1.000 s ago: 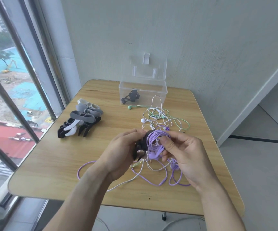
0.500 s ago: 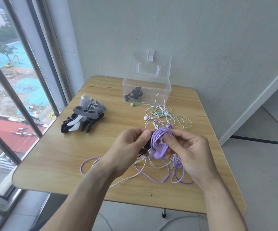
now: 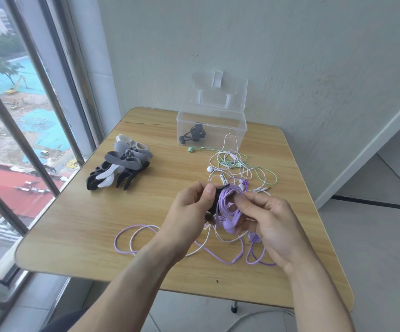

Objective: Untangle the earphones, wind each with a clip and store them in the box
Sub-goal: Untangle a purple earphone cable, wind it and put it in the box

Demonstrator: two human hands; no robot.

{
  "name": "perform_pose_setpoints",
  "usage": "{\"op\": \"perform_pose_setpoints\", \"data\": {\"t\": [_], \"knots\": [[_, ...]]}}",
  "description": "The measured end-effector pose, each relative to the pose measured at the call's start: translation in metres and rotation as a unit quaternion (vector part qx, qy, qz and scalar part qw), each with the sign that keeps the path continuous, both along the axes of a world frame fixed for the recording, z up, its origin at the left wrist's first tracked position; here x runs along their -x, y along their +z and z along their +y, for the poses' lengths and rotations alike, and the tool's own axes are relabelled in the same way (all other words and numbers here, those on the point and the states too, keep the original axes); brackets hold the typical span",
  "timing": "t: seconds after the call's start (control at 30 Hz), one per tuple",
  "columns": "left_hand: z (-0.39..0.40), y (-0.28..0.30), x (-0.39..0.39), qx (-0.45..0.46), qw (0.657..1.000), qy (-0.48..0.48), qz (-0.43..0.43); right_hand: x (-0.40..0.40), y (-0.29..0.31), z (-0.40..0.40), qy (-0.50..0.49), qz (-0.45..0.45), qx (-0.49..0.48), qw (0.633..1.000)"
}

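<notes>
Earphones are what I'm dealing with, and the purple earphones (image 3: 228, 207) are wound into a small coil held above the near middle of the bench (image 3: 79, 231). My right hand (image 3: 263, 219) has its fingers curled round the right side of the coil, thumb pressed on the loops. My left hand (image 3: 191, 207) pinches a black clip (image 3: 218, 195) against the coil's left edge. Part of the purple cable trails loose below, in loops lying on the bench near its front edge, so the winding looks unfinished to me.

Farther off and slightly right, white earphones (image 3: 227, 164) and green earphones (image 3: 254, 164) lie in a tangle just in front of the clear box (image 3: 238, 130), whose lid stands open at the far edge. A black earphone bundle (image 3: 193, 135) already sits inside. A pile of spare clips (image 3: 120, 168) in black, grey and white lies to the left.

I judge this cable to be very light, limp and a little springy; the coil will likely fall open if my grip eases. I'd keep hold across the whole bundle of loops, not on one strand, and avoid tugging at the earbuds or plug, where thin wire joints could suffer. The clip seems soft and flexible, best held by its ends as it wraps.
</notes>
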State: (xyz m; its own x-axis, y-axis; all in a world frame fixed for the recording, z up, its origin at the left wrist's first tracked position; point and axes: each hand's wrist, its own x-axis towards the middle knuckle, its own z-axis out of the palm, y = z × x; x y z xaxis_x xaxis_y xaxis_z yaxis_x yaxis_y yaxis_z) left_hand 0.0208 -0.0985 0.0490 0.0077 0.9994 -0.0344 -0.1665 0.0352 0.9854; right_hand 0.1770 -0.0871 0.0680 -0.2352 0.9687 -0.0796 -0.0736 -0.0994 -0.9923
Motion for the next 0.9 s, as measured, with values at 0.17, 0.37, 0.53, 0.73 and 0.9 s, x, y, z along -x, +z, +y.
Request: {"op": "perform_pose_setpoints", "data": {"t": [0.17, 0.37, 0.53, 0.73, 0.9], "knots": [[0.000, 0.004, -0.002, 0.008, 1.000, 0.001, -0.012, 0.001, 0.004, -0.004, 0.004, -0.067, -0.025, 0.997], [-0.002, 0.004, -0.004, 0.005, 1.000, -0.005, -0.009, 0.003, 0.006, -0.006, 0.020, -0.125, 0.000, 0.992], [-0.004, -0.002, -0.006, -0.106, 0.974, 0.025, 0.198, 0.004, 0.002, -0.004, 0.016, -0.120, 0.017, 0.993], [-0.006, -0.005, -0.011, -0.186, 0.944, 0.031, 0.272, 0.002, -0.013, 0.002, 0.018, -0.075, 0.098, 0.992], [-0.006, -0.003, -0.009, -0.221, 0.947, 0.065, 0.225, 0.011, -0.015, 0.001, 0.034, -0.063, 0.073, 0.995]]}}
